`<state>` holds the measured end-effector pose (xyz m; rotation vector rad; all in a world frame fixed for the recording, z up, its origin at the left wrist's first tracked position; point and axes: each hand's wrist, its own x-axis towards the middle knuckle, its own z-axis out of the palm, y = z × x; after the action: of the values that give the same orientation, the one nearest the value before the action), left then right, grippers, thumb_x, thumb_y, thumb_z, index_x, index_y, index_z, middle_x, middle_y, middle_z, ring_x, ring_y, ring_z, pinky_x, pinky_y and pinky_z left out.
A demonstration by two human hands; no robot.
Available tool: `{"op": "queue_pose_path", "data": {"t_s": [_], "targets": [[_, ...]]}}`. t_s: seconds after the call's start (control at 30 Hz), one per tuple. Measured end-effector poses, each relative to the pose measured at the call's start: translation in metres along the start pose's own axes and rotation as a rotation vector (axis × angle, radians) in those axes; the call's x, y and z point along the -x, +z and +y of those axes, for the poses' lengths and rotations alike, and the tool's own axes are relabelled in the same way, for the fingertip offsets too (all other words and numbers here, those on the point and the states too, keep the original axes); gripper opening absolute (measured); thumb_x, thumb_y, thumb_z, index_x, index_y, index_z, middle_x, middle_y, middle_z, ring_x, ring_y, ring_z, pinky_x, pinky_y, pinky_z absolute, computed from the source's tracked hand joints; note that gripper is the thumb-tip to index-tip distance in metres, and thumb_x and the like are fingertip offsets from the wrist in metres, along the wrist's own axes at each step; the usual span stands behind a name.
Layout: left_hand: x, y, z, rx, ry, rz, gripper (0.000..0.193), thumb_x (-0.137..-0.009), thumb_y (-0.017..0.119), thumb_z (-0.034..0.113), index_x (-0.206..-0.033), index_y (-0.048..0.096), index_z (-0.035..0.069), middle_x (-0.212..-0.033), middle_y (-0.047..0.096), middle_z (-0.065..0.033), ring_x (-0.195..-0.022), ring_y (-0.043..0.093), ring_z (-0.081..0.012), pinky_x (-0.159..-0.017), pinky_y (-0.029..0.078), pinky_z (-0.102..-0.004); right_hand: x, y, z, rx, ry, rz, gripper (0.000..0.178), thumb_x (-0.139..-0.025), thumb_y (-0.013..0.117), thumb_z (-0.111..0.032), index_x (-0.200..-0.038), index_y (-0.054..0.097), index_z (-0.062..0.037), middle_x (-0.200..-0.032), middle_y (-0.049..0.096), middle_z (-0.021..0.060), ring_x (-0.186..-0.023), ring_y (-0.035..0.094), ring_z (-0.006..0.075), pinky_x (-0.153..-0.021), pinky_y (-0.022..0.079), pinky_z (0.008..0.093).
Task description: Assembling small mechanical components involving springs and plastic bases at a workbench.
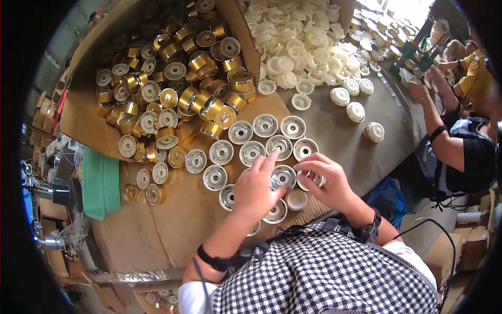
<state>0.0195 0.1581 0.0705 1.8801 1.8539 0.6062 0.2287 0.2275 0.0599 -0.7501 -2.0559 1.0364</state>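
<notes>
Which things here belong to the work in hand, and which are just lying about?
In hand: left hand, right hand, silver caps, white insert.
Lying about: gold caps, white pile, green basket.

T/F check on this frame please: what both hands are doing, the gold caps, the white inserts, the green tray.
1. Both hands work over the silver-faced caps set out in rows. True: the left hand and right hand rest on the rows of caps.
2. The gold caps are piled in a metal bin. False: the gold caps lie heaped on brown cardboard.
3. The white plastic inserts sit at the far side, to the right of the gold pile. True: the white inserts are heaped there.
4. The green mesh tray lies to the person's right. False: the green tray is at the left.
</notes>
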Motion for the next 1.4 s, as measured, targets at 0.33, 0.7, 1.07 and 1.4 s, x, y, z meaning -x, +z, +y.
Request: {"op": "queue_pose_path", "data": {"t_s": [0.33, 0.7, 1.07, 1.4], "targets": [[0.039, -0.011, 0.004, 0.178, 0.222, 0.218, 0.112, -0.071, 0.087, 0.018, -0.166, 0.027, 0.02, -0.154, 0.044, -0.0136, -0.116, 0.066, -0.033, -0.08, 0.061, -0.0381, 0.0, 0.029, -0.019, -0.527, 0.214, -0.304, 0.046, -0.089, 0.084, -0.021, -0.126, 0.065, -0.0007, -0.103, 0.067, 0.0046, -0.083, 0.069, 0.0104, -0.073, 0.058, 0.0262], [0.055, -0.014, -0.002, 0.364, 0.279, 0.283, 0.081, -0.076, 0.09, 0.02, -0.149, 0.055, 0.012, -0.13, 0.064, -0.0147, -0.11, 0.069, -0.0306, -0.086, 0.059, -0.0383, 0.006, 0.034, -0.024, -0.869, 0.336, -0.309, 0.042, -0.09, 0.081, -0.008, -0.127, 0.062, 0.002, -0.116, 0.063, 0.0039, -0.106, 0.062, 0.0092, -0.092, 0.054, 0.027], [0.077, -0.012, -0.017, 1.589, -0.399, -0.252, 0.049, -0.105, 0.062, 0.044, -0.118, 0.065, -0.003, -0.087, 0.07, -0.0092, -0.069, 0.065, -0.0135, -0.059, 0.05, -0.0225, -0.001, 0.008, -0.037, -0.304, -0.135, -0.273, 0.049, -0.082, 0.081, 0.0, -0.129, 0.069, -0.0051, -0.122, 0.063, 0.009, -0.116, 0.061, 0.0246, -0.096, 0.054, 0.0384], [0.088, -0.009, -0.026, 2.066, -0.537, -0.383, 0.073, -0.106, 0.034, 0.066, -0.097, 0.064, -0.001, -0.061, 0.054, -0.0099, -0.05, 0.05, -0.0209, -0.042, 0.033, -0.0267, -0.021, -0.013, -0.052, -0.168, -0.523, -0.533, 0.046, -0.083, 0.075, -0.009, -0.129, 0.07, -0.0062, -0.119, 0.064, 0.0096, -0.105, 0.062, 0.029, -0.091, 0.054, 0.0417]]}}
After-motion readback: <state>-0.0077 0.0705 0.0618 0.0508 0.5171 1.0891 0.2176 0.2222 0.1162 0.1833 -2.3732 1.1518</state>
